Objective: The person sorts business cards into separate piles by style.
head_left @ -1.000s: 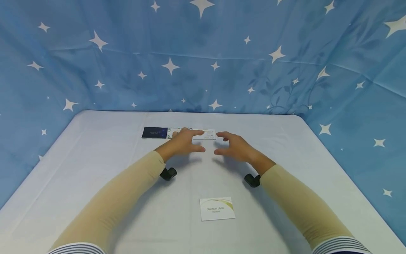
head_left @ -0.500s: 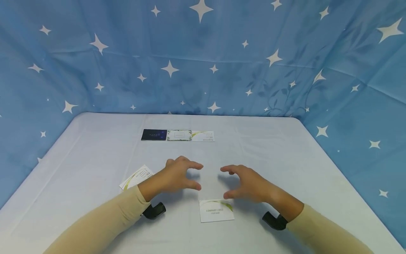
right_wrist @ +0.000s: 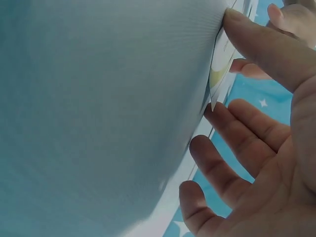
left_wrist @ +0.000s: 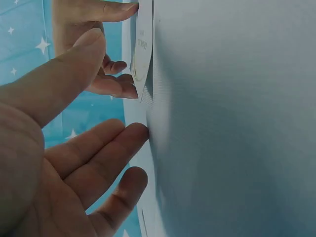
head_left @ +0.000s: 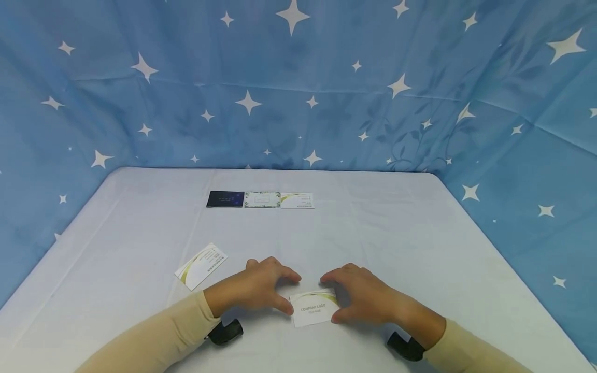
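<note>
A white business card (head_left: 313,309) with a green-gold curve and "COMPANY LOGO" lettering lies at the near middle of the table, between my two hands. My right hand (head_left: 370,295) holds its right end, thumb at the near corner and fingertips at the far edge; the right wrist view shows the card (right_wrist: 220,61) between thumb and fingers. My left hand (head_left: 258,285) is at the card's left side, fingers spread and relaxed, thumb tip right by its left edge. In the left wrist view the left palm holds nothing.
A second white card (head_left: 201,266) with a gold curve lies slanted beyond my left wrist. At the back, a dark blue card (head_left: 225,199), a leaf-bordered card (head_left: 262,199) and a white card (head_left: 297,200) form a row on the white tablecloth (head_left: 396,228). Behind hangs a blue starry curtain (head_left: 186,103).
Both hands have come back from the far card row to the near card. My right hand has taken its right end, and the card has shifted slightly left. The slanted card is now uncovered.
</note>
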Motion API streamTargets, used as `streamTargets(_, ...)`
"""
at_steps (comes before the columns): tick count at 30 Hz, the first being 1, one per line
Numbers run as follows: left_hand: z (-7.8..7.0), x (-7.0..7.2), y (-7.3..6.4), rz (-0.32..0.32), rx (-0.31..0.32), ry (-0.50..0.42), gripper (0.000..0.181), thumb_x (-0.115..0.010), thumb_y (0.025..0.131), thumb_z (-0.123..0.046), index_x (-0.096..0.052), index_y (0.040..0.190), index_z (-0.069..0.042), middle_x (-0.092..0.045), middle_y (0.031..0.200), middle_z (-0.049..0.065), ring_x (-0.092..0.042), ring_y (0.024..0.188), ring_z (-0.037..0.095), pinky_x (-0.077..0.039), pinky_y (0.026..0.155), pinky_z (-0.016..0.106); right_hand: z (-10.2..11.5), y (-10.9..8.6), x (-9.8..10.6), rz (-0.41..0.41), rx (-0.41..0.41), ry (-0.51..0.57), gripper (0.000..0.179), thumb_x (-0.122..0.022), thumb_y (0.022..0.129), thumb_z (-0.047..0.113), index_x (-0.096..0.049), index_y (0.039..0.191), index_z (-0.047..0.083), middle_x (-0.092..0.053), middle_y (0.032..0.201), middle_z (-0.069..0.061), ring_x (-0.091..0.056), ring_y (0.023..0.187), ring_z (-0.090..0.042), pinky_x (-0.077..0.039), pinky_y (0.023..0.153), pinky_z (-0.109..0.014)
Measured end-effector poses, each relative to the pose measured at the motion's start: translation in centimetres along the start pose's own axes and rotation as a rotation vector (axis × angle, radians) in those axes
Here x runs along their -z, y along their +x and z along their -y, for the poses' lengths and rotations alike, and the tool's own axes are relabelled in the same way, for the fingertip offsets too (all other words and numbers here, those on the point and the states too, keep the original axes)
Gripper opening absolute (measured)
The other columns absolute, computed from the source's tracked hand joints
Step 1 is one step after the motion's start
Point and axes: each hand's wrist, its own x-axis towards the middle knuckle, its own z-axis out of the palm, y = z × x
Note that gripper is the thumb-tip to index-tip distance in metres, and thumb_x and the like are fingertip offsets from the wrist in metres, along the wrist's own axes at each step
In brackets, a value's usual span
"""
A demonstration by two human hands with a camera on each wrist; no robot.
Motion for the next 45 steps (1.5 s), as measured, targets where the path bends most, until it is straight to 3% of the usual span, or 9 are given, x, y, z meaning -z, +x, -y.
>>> streamTargets(6,-0.2,0.0,-0.1,-0.002,-0.002,0.008,0.058,-0.09,0.073,-0.034,-0.071,0.125,-0.015,-0.065,0.116,-0.006,-0.051,0.111,0.016,-0.029,0.085,0.043,-0.2,0.0,0.1,-0.008,0.048,-0.075,0.061,-0.086,0.078,0.037,-0.063,0.129,0.016,-0.062,0.123,0.008,-0.05,0.114,-0.018,-0.041,0.094,-0.047)
streamTargets(13,-0.1,-0.2,-0.1,-0.005,0.004,0.02,0.058,-0.089,0.073,-0.035,-0.071,0.126,-0.016,-0.065,0.115,-0.008,-0.05,0.112,0.014,-0.028,0.086,0.042,-0.7,-0.1,0.2,0.015,0.102,-0.088,0.059,-0.084,0.08,0.037,-0.063,0.131,0.016,-0.063,0.122,0.011,-0.051,0.113,-0.015,-0.043,0.095,-0.043)
streamTargets(21,-0.1,-0.2,-0.1,-0.01,-0.004,0.02,0.059,-0.089,0.073,-0.036,-0.071,0.125,-0.016,-0.066,0.114,-0.009,-0.05,0.111,0.015,-0.028,0.085,0.043,-0.9,0.1,-0.1,-0.035,0.172,-0.13,0.045,-0.08,0.085,0.033,-0.064,0.124,0.016,-0.063,0.117,0.011,-0.052,0.109,-0.012,-0.042,0.094,-0.043)
streamTargets(30,-0.1,-0.5,-0.1,-0.022,-0.013,0.046,0.061,-0.09,0.073,-0.037,-0.07,0.126,-0.014,-0.066,0.11,-0.009,-0.048,0.11,0.014,-0.027,0.087,0.045,0.0,0.4,-0.2,-0.106,0.074,-0.078,0.047,-0.081,0.083,0.033,-0.066,0.121,0.012,-0.064,0.116,0.005,-0.052,0.109,-0.015,-0.043,0.093,-0.046)
streamTargets(36,-0.3,-0.4,-0.1,-0.076,-0.018,0.078,0.057,-0.088,0.075,-0.033,-0.07,0.126,-0.014,-0.066,0.108,-0.009,-0.048,0.109,0.015,-0.027,0.087,0.046,0.0,0.6,0.0,-0.139,0.033,-0.058,0.045,-0.081,0.081,0.032,-0.067,0.119,0.013,-0.063,0.112,0.005,-0.054,0.105,-0.017,-0.045,0.089,-0.044)
streamTargets(45,-0.1,1.1,0.2,-0.149,0.0,0.065,0.054,-0.086,0.079,-0.03,-0.069,0.129,-0.017,-0.064,0.111,-0.005,-0.047,0.111,0.016,-0.025,0.088,0.047,0.2,1.7,1.5,-0.196,0.024,-0.066,0.047,-0.083,0.081,0.03,-0.068,0.122,0.013,-0.065,0.115,0.002,-0.054,0.107,-0.021,-0.044,0.089,-0.047)
